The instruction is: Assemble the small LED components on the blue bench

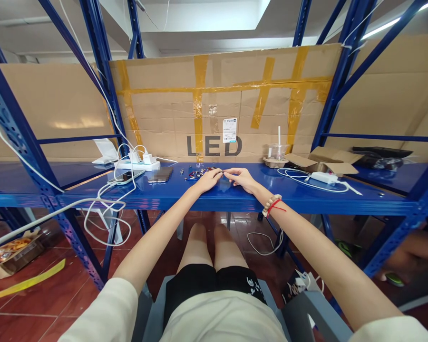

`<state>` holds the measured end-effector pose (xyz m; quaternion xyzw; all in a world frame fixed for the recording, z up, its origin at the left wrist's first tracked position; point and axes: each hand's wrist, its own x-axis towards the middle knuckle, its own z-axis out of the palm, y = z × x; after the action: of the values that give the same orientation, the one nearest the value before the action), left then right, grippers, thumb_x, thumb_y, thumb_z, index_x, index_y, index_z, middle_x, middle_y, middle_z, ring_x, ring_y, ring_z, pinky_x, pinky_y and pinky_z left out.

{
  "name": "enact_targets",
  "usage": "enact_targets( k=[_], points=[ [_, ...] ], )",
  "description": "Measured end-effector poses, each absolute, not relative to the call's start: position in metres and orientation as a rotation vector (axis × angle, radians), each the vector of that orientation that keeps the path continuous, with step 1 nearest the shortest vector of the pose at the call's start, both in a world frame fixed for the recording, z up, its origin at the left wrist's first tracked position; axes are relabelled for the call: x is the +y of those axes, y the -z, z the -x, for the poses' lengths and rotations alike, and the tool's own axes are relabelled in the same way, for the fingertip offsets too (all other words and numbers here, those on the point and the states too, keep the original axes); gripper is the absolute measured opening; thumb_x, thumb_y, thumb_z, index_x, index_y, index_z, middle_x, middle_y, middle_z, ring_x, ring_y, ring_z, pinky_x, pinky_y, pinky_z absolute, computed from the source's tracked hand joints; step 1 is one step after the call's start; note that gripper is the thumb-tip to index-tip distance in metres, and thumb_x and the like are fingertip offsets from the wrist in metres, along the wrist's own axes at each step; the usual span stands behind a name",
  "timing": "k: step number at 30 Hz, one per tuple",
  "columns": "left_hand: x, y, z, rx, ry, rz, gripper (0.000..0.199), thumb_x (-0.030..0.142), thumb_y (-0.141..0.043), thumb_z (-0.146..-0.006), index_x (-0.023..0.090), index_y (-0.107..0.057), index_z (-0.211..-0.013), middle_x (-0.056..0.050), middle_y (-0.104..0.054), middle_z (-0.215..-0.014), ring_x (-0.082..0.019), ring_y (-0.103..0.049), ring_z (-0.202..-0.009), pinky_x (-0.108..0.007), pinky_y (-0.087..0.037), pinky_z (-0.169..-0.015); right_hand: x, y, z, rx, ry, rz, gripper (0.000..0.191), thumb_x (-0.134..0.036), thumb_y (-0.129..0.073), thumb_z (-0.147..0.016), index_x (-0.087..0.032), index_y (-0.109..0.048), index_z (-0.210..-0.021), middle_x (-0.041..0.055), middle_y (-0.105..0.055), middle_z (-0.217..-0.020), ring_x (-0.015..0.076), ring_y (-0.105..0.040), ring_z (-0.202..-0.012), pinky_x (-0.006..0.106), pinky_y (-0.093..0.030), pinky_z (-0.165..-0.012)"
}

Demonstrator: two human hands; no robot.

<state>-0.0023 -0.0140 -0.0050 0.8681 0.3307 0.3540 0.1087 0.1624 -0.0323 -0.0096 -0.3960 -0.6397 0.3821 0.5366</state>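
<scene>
Above the blue shelf table, my left hand [209, 180] and my right hand [243, 178] meet at their fingertips. Both are closed in a pinch around something small and dark, too tiny at this distance to name. Behind and beside my left hand lies a cluster of small colourful parts [196, 175], some silvery, partly hidden by that hand. Left of the cluster sits a dark, blurred flat item [160, 175]. A beaded bracelet and a red string [273, 205] circle my right wrist.
A white power strip [137, 165] with plugs and a phone [128, 177] occupy the left. On the right are a white adapter [324, 177] with a coiled cable, an opened cardboard box [323, 160] and a cup with a straw [277, 152]. Taped cardboard [164, 114] walls the back.
</scene>
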Motion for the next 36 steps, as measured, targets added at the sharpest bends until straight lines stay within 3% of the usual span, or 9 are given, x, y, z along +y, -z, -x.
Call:
enact_targets(
  k=[8, 17, 28, 36],
  points=[
    [-0.0158, 0.005, 0.0031, 1.055, -1.03, -2.58, 0.026, 0.033, -0.033, -0.085, 0.022, -0.055, -0.093, -0.001, -0.062, -0.089, -0.015, -0.055, -0.083, -0.026, -0.04, -0.078, -0.0316, 0.0104, -0.163, -1.511, -0.879, 0.948, 0.043, -0.041, -0.075, -0.052, -0.015, -0.068, -0.085, 0.0035, -0.062, -0.075, 0.0049, -0.047, -0.051, 0.014, -0.036, -0.037],
    [-0.0185, 0.0042, 0.0031, 1.069, -1.0, -2.602, 0.027, 0.035, -0.03, -0.087, 0.023, -0.053, -0.093, -0.001, -0.061, -0.092, -0.016, -0.055, -0.087, -0.027, -0.039, -0.079, -0.0311, 0.0113, -0.1638, -1.533, -0.859, 0.923, 0.045, -0.042, -0.074, -0.053, -0.016, -0.068, -0.089, 0.004, -0.063, -0.078, 0.0048, -0.046, -0.051, 0.013, -0.035, -0.035],
    [-0.0176, 0.0043, 0.0038, 0.964, -0.959, -2.574, 0.021, 0.026, -0.033, -0.085, 0.016, -0.05, -0.081, 0.0, -0.052, -0.064, -0.012, -0.05, -0.062, -0.024, -0.039, -0.064, -0.0272, 0.0138, -0.1654, -1.551, -0.889, 0.911, 0.043, -0.044, -0.076, -0.049, -0.014, -0.068, -0.08, 0.0039, -0.062, -0.075, 0.0044, -0.046, -0.049, 0.014, -0.036, -0.035],
    [-0.0165, 0.0052, 0.0062, 0.879, -0.995, -2.643, 0.021, 0.026, -0.035, -0.084, 0.016, -0.05, -0.072, 0.002, -0.052, -0.06, -0.011, -0.05, -0.06, -0.023, -0.039, -0.065, -0.0314, 0.012, -0.1648, -1.591, -0.859, 0.953, 0.043, -0.043, -0.076, -0.049, -0.013, -0.069, -0.078, 0.0044, -0.063, -0.073, 0.0052, -0.046, -0.049, 0.015, -0.035, -0.036]
  ],
)
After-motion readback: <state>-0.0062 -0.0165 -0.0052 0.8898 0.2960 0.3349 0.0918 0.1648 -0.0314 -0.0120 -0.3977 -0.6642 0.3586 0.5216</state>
